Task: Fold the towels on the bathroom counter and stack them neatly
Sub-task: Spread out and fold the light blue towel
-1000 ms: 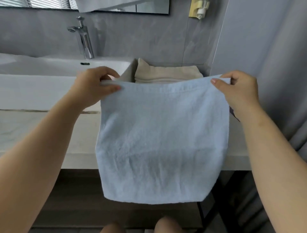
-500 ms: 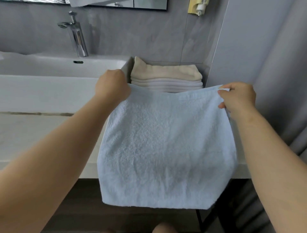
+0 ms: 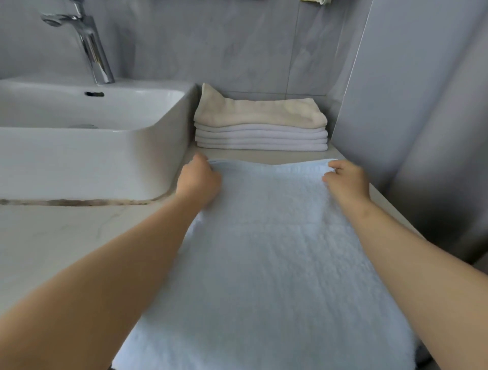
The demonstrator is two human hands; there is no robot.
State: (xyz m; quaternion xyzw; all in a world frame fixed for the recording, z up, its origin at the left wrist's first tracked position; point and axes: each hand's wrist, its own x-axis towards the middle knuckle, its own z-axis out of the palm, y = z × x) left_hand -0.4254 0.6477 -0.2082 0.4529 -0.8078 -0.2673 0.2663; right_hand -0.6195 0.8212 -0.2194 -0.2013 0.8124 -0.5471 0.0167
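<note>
on the counter (image 3: pixel 66 237) now (not midair), blue towel (image 3: pixel 269 264); both grips, left hand (image 3: pixel 198 182), right hand (image 3: pixel 346 182), pinching corners.

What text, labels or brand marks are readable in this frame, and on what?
None readable.
Light blue towel: plain terry, no tag or print showing.
Stack of folded towels: no labels visible.
Faucet: bare chrome, no mark showing.
Sink: plain white, no logo visible.
Yellow item at the top edge: cut off by the frame, nothing legible.
</note>
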